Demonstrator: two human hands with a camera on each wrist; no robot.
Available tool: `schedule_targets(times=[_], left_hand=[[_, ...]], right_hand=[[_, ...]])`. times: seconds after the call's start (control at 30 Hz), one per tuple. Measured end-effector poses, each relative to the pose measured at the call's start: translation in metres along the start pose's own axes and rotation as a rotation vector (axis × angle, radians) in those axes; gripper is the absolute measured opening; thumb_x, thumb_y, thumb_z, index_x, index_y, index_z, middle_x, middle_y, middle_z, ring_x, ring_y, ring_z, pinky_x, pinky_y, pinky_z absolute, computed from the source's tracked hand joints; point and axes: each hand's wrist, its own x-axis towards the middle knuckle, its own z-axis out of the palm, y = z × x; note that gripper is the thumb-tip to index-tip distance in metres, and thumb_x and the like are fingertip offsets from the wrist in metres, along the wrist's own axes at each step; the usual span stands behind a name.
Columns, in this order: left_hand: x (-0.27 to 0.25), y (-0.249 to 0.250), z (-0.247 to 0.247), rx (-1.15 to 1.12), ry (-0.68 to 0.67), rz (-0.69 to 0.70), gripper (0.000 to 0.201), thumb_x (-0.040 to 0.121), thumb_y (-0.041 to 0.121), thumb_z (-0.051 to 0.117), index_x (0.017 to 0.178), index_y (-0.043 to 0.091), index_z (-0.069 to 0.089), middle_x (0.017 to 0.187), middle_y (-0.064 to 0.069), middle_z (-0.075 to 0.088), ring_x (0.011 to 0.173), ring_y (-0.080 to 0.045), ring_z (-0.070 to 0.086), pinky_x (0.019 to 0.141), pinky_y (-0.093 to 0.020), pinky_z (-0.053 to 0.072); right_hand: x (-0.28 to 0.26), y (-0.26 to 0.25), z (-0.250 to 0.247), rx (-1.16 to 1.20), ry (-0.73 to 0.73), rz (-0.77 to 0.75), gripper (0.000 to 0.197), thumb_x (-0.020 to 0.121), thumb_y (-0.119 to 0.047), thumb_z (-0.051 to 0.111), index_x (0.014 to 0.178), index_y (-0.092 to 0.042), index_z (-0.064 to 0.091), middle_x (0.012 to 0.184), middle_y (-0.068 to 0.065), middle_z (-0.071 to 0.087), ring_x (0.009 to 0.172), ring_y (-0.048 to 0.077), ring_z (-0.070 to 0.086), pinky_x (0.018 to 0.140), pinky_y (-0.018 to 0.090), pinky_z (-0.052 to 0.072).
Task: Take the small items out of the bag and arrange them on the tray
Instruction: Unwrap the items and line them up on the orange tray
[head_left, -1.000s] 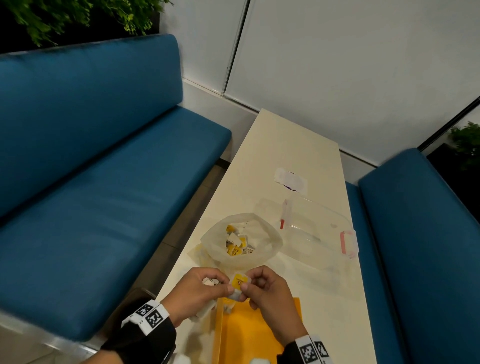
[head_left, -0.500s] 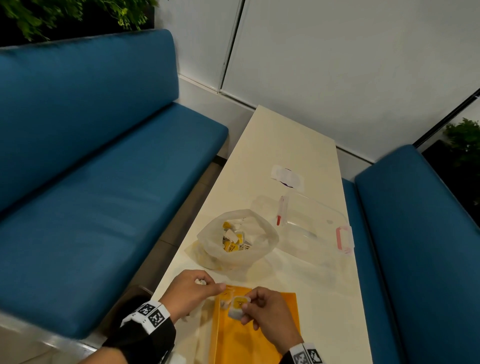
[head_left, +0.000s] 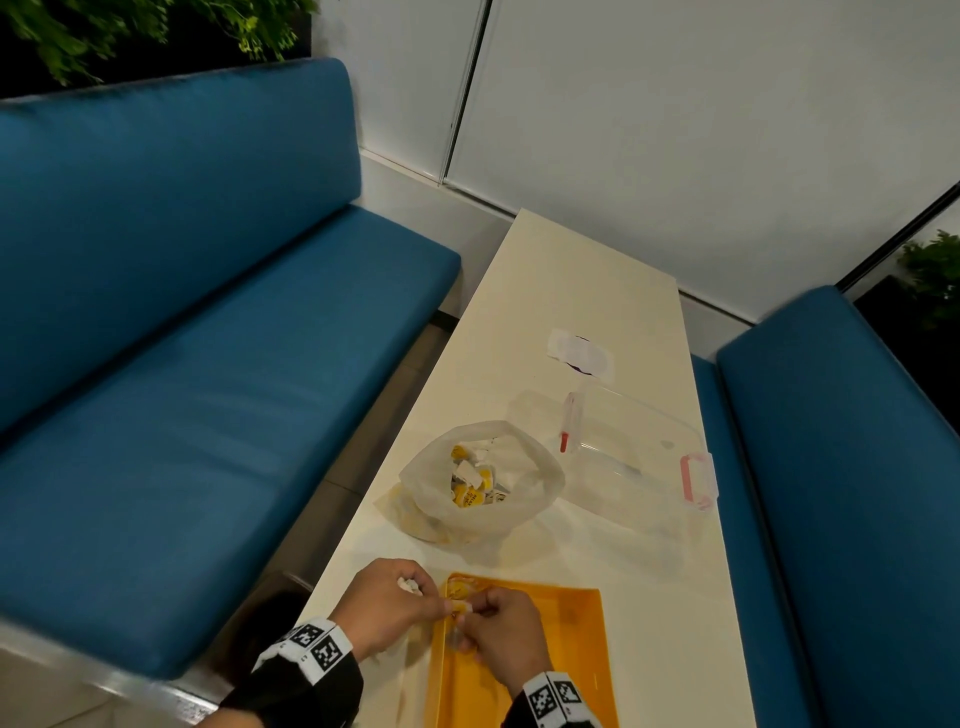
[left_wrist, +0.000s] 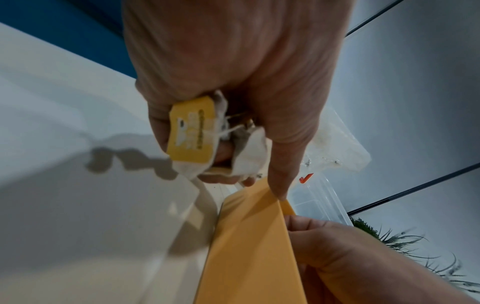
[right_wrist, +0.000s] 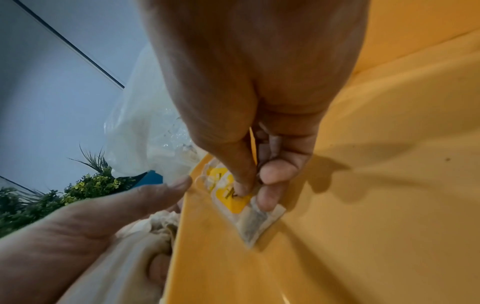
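An orange tray (head_left: 561, 649) lies at the near end of the table. My right hand (head_left: 501, 631) pinches a small white tea bag with a yellow label (right_wrist: 235, 198) low over the tray's left side, just inside the rim (right_wrist: 179, 236). My left hand (head_left: 387, 603) hovers at the tray's left edge and grips a bunch of tea bags with yellow tags (left_wrist: 193, 131) in its curled fingers; its thumb touches the tray rim (left_wrist: 284, 202). The open plastic bag (head_left: 483, 480), beyond the tray, holds several more yellow-tagged items.
A clear plastic box with pink latches (head_left: 639, 452) sits right of the bag. A white paper patch (head_left: 582, 351) lies farther along the cream table (head_left: 675, 597). Blue benches (head_left: 182, 364) flank the table on both sides.
Both hands came down from in front of the bag to the tray. The right hand lowered its tea bag from above the table to the tray's left side.
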Motion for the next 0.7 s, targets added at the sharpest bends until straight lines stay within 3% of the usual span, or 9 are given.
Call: schedule_targets(times=[0.17,0.3,0.4,0.53,0.57,0.7], left_hand=[[0.0,0.002,0.0,-0.015,-0.026,-0.018,0.018,0.066,0.036,0.091,0.07,0.025,0.077,0.08,0.006,0.073,0.081,-0.009,0.066,0.067,-0.022,0.047],[0.001,0.002,0.001,-0.007,-0.044,-0.02,0.015,0.066,0.035,0.09,0.071,0.026,0.078,0.084,0.006,0.076,0.086,-0.007,0.067,0.075,-0.023,0.051],[0.001,0.003,-0.001,-0.007,-0.057,-0.017,0.017,0.067,0.035,0.091,0.074,0.026,0.079,0.087,0.005,0.076,0.087,-0.009,0.068,0.073,-0.022,0.052],[-0.004,0.012,-0.015,-0.164,-0.087,-0.07,0.017,0.087,0.044,0.077,0.087,0.028,0.081,0.094,0.005,0.077,0.091,-0.011,0.07,0.08,-0.029,0.055],[-0.006,0.015,-0.019,-0.269,-0.113,-0.104,0.021,0.093,0.041,0.071,0.091,0.023,0.082,0.093,0.003,0.078,0.086,-0.013,0.071,0.078,-0.031,0.055],[-0.017,0.026,-0.034,-0.688,-0.277,-0.201,0.032,0.104,0.029,0.052,0.109,0.009,0.077,0.089,-0.015,0.069,0.063,-0.022,0.059,0.053,-0.028,0.048]], right_hand=[[-0.001,-0.007,0.005,0.022,0.106,0.002,0.02,0.085,-0.004,0.07,0.067,-0.012,0.065,0.057,0.004,0.068,0.043,0.011,0.06,0.043,0.023,0.045],[-0.001,-0.009,0.01,0.02,0.158,0.009,0.013,0.086,-0.008,0.072,0.073,-0.013,0.07,0.064,0.005,0.073,0.05,0.01,0.066,0.05,0.022,0.051],[-0.003,-0.008,0.011,0.027,0.158,-0.002,0.011,0.085,-0.013,0.073,0.075,-0.013,0.072,0.063,0.004,0.074,0.054,0.012,0.069,0.058,0.029,0.059],[-0.007,-0.009,0.005,-0.001,0.144,-0.015,0.012,0.085,-0.014,0.071,0.073,-0.016,0.074,0.061,0.0,0.073,0.058,0.017,0.071,0.058,0.029,0.059],[-0.009,-0.01,0.002,0.019,0.141,-0.008,0.012,0.086,-0.012,0.07,0.075,-0.015,0.073,0.06,0.001,0.073,0.056,0.019,0.07,0.054,0.03,0.057],[-0.021,-0.019,-0.011,0.046,0.155,-0.019,0.008,0.087,-0.006,0.068,0.082,-0.013,0.068,0.062,0.004,0.072,0.049,0.015,0.066,0.045,0.023,0.047]])
